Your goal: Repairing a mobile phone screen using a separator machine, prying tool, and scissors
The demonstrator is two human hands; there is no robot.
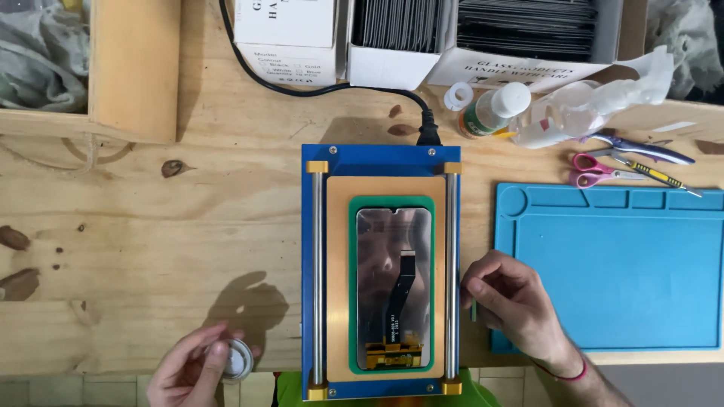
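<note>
1. Left hand (pixel 197 368) at the bottom edge of the view, fingers curled around a small round metal tin (pixel 237 359), held just above the wooden worktop (pixel 151 249).
2. Right hand (pixel 513 301) rests on the worktop just right of the blue fixture (pixel 381 157), fingers loosely bent, pinching a thin green stick (pixel 473 310) that stands roughly upright at the fingertips.
3. Red band on the right wrist.
4. Blue fixture sits mid-worktop: two silver rails along its long sides with brass end blocks, an orange plate between them.
5. On the plate, a green frame (pixel 353 286) holds a phone screen panel (pixel 377 249), reflective face up, black flex cable (pixel 403 294) running down its middle to a gold connector at the bottom.
6. Black power cord (pixel 317 89) plugs into the fixture's top edge.
7. Blue silicone mat (pixel 626 271) lies right of the hand, its left edge touching it.
8. Above the mat: pink-handled scissors (pixel 592 170), a utility knife, a purple-handled tool.
9. Near the plug: a small bottle lying on its side (pixel 490 109), a white ring, crumpled clear plastic (pixel 596 105).
10. Top edge: white boxes (pixel 520 45) filled with dark sheets standing on end.
</note>
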